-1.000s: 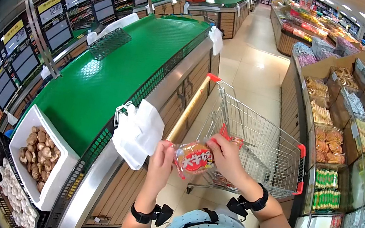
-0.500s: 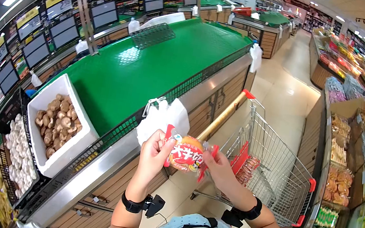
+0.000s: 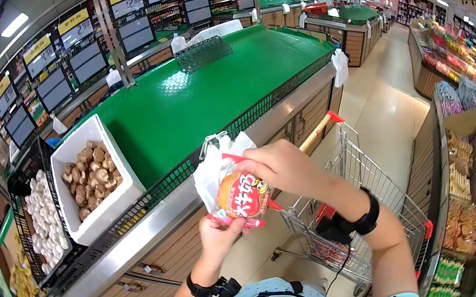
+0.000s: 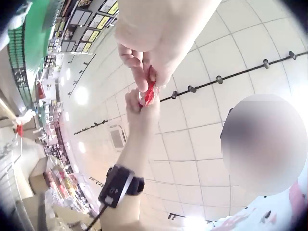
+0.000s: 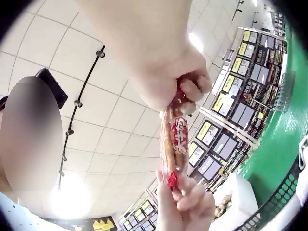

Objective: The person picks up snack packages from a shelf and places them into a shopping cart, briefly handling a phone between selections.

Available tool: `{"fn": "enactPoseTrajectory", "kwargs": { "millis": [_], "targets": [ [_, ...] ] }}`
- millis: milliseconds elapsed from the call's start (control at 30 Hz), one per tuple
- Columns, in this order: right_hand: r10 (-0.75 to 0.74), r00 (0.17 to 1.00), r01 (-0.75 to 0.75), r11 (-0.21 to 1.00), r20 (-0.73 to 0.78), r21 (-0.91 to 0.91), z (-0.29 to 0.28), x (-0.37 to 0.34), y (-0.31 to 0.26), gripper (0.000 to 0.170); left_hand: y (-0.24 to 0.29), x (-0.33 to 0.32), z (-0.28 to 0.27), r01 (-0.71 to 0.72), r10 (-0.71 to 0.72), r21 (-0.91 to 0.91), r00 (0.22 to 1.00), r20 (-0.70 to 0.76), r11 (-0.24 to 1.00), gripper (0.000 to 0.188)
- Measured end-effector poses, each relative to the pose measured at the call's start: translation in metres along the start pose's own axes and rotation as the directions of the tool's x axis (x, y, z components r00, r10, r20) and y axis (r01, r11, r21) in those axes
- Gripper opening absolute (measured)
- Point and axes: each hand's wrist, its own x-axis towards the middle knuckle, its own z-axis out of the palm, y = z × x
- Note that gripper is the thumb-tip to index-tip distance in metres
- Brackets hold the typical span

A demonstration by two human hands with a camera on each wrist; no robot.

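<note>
A packaged round bread, in a clear wrapper with red print and white characters, is held up between both hands in the head view. My left hand pinches the wrapper's lower end between thumb and fingers. At its upper end my right hand grips the red wrapper edge, arm reaching across from the right. Seen edge-on in the right wrist view, the packaged bread stretches between the two hands. Only a red strip of wrapper shows in the left wrist view.
Behind the bread hang white plastic bags on the green display counter. A metal shopping cart with red-wrapped packs stands at right. Left are a foam box of mushrooms and a crate of garlic. Snack bins line the right side.
The packaged bread has turned from lying sideways between the hands to standing on end. My right hand has risen to its top, while the left is now below. The head view has shifted too.
</note>
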Motion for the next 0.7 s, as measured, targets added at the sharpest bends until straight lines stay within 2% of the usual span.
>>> {"fn": "enactPoseTrajectory", "kwargs": {
  "millis": [33, 67, 133, 167, 267, 433, 567, 667, 700],
  "targets": [
    [-0.054, 0.992, 0.057, 0.998, 0.118, -0.024, -0.007, 0.005, -0.001, 0.025, -0.004, -0.003, 0.005, 0.017, -0.017, -0.007, 1.0, -0.008, 1.0, 0.01],
    [-0.08, 0.985, 0.078, 0.997, 0.155, 0.02, -0.01, 0.009, -0.001, 0.025, -0.014, -0.005, 0.005, -0.014, 0.013, 0.026, 0.999, 0.039, 1.0, 0.011],
    [-0.13, 0.964, 0.107, 0.988, 0.234, 0.108, -0.013, 0.018, -0.004, 0.027, -0.02, -0.006, 0.011, 0.031, -0.022, -0.1, 0.996, 0.091, 0.995, 0.012],
    [-0.073, 0.953, 0.056, 0.996, 0.294, 0.065, -0.016, 0.021, -0.007, 0.031, -0.021, -0.005, 0.013, 0.034, -0.025, -0.104, 0.996, 0.086, 0.994, 0.013],
    [0.011, 0.935, -0.051, 0.993, 0.355, 0.104, -0.018, 0.023, -0.008, 0.034, -0.024, -0.001, 0.014, 0.023, -0.014, -0.123, 0.997, 0.074, 0.992, 0.015],
    [0.076, 0.929, -0.132, 0.982, 0.362, 0.134, -0.011, 0.016, 0.002, 0.037, -0.025, -0.006, 0.012, 0.056, -0.043, -0.154, 0.995, 0.09, 0.987, 0.018],
    [0.115, 0.946, -0.174, 0.969, 0.303, 0.175, -0.005, 0.005, 0.016, 0.036, -0.035, -0.006, 0.009, 0.004, 0.008, -0.146, 0.997, 0.08, 0.989, 0.018],
    [0.249, 0.953, -0.266, 0.96, 0.173, 0.085, -0.006, -0.016, 0.013, 0.034, -0.037, -0.004, -0.001, -0.026, 0.034, -0.119, 0.997, 0.066, 0.993, 0.017],
    [0.339, 0.93, -0.354, 0.93, 0.142, 0.099, -0.007, -0.024, 0.009, 0.03, -0.043, -0.003, -0.008, -0.028, 0.039, -0.128, 0.996, 0.078, 0.991, 0.017]
  ]
}}
